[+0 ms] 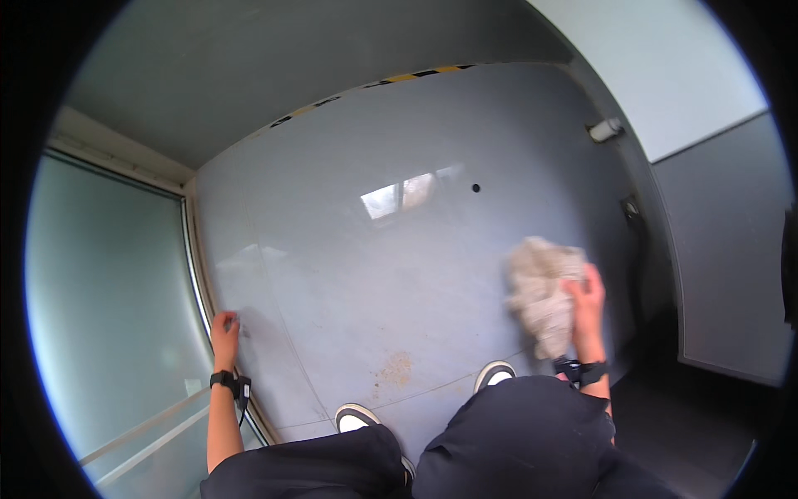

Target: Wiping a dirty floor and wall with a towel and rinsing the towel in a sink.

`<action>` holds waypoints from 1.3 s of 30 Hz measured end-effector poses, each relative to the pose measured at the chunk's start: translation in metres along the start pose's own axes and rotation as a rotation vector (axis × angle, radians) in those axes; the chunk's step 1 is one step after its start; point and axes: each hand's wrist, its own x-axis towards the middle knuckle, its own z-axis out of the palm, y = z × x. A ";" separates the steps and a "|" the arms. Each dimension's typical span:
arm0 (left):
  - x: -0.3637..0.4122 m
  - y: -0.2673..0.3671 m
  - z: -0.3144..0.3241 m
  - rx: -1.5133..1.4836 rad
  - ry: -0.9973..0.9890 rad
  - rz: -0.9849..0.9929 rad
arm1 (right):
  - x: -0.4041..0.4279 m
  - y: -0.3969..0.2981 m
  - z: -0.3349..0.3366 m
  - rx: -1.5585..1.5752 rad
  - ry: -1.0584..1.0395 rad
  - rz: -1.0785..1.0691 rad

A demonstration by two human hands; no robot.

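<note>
A crumpled beige cloth [541, 284] is gripped by my right hand [589, 305], low over the grey tiled floor [349, 280]. Part of the cloth is blurred and hangs towards my wrist. On the other side, my left hand [225, 330] is beside the metal frame of a frosted glass panel [118, 280], fingers curled. Whether anything small sits between those fingers is too unclear to tell. Brown dirt [394, 369] is scattered on the floor just in front of my shoes.
A white pipe stub [605, 130] and a dark hose [636, 249] come out of the floor at the right, beside a grey and white cabinet [723, 237]. A small dark hole [476, 188] is in the floor. Yellow-black tape [424, 73] lines the far wall's base.
</note>
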 end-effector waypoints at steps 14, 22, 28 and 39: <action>-0.019 0.086 -0.003 0.385 -0.191 0.060 | 0.353 0.117 0.031 -0.974 0.050 -0.564; -0.014 0.089 0.000 0.311 -0.172 0.045 | 0.342 0.048 0.446 -0.982 -0.387 -0.959; -0.026 0.061 0.022 0.387 -0.053 0.032 | 0.166 0.033 0.640 -0.759 -0.909 -1.055; -0.028 0.077 0.029 0.432 0.110 0.063 | 0.023 0.027 0.700 -0.662 -1.034 -1.250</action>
